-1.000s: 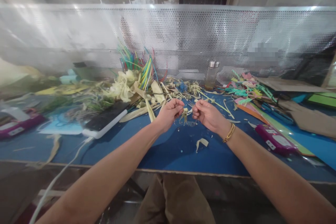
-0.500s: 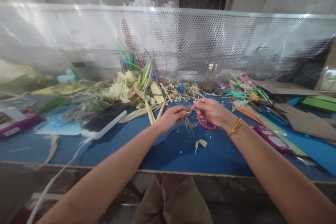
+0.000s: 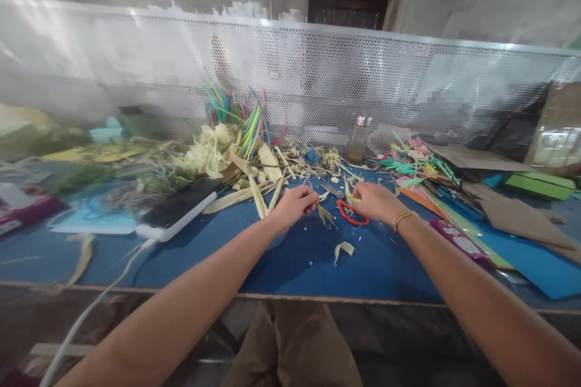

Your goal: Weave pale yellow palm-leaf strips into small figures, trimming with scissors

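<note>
My left hand (image 3: 297, 204) is closed in a pinch above the blue table. Whatever lies between its fingertips is too small to make out. A thin pale strip (image 3: 323, 197) shows just beside them, with a greenish dried husk piece (image 3: 325, 216) below. To the right, my right hand (image 3: 376, 201) curls its fingers at the red-handled scissors (image 3: 353, 215), covering part of the handles. The metal blades point up and left toward my left hand. A yellow bit shows at the right fingertips. One curled husk scrap (image 3: 345, 249) lies nearer me.
Corn husks (image 3: 261, 184) and colourful pipe cleaners (image 3: 254, 124) are heaped behind my left hand. A glass bottle (image 3: 359, 140) stands at the back. Left lies a dark device (image 3: 179, 208) with a white cable; right are cardboard and coloured sheets (image 3: 535, 260). A perforated metal screen (image 3: 336, 78) rises behind.
My right hand has parted from my left hand and moved right and slightly down to the scissors. The blades now show between the hands. My left hand stays pinched in nearly the same place.
</note>
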`<state>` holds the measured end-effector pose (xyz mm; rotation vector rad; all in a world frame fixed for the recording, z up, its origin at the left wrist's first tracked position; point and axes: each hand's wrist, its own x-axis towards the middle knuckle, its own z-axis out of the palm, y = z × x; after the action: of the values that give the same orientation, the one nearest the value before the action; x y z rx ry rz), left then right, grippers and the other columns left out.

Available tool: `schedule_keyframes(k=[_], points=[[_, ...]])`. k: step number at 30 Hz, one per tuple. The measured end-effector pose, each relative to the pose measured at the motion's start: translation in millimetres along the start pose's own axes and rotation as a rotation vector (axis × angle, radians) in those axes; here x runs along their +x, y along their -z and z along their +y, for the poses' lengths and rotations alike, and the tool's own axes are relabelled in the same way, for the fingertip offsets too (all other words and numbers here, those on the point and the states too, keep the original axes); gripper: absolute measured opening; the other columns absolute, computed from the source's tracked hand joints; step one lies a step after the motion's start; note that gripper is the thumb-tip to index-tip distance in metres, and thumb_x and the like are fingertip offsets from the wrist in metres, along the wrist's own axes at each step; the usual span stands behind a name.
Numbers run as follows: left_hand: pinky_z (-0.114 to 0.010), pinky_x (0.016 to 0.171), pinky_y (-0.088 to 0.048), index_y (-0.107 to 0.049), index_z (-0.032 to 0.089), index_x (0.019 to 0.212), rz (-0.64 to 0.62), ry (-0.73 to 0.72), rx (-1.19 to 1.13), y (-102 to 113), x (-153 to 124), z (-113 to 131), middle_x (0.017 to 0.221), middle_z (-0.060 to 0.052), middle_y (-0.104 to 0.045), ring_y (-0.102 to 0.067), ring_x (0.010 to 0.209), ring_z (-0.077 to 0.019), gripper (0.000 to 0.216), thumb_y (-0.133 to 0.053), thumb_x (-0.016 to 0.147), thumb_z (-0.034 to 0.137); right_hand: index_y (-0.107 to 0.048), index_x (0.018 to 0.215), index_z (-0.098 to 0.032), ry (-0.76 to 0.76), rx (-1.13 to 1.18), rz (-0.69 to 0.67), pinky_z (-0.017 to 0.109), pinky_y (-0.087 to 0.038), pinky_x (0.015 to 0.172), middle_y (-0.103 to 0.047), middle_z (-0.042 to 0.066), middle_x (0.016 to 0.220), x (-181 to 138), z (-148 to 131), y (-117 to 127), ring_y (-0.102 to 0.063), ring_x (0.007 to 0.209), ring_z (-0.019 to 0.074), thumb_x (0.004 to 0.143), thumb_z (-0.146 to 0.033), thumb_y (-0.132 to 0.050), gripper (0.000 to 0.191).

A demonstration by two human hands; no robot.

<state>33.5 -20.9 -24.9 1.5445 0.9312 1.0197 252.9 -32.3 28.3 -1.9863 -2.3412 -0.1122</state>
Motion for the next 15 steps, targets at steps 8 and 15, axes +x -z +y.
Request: schedule_keyframes(k=[8, 15], points=[[-0.021, 0.050, -0.029, -0.046, 0.018, 0.070, 0.003, 0.000, 0.030, 0.5, -2.8, 4.1, 0.059, 0.004, -0.051, -0.040, 0.049, -0.0064, 0.025, -0.056, 0.080, 0.039, -0.056, 0.102, -0.009, -0.035, -0.121, -0.109, 0.034, -0.045, 0.074, -0.063, 0.021, 0.102, 2.0, -3.0, -24.6, -0.062, 0.096, 0.0307, 0.069, -0.020, -0.060, 0.034], [-0.021, 0.049, -0.028, -0.048, 0.018, 0.071, 0.004, -0.013, -0.006, 1.5, -0.3, 0.9, 0.057, 0.004, -0.050, -0.038, 0.048, -0.0066, 0.025, -0.059, 0.077, 0.039, -0.057, 0.105, -0.012, -0.051, -0.088, -0.182, 0.035, -0.046, 0.062, -0.066, 0.019, 0.092, 24.2, 4.9, 2.6, -0.065, 0.082, 0.0318, 0.059, -0.024, -0.069, 0.049]])
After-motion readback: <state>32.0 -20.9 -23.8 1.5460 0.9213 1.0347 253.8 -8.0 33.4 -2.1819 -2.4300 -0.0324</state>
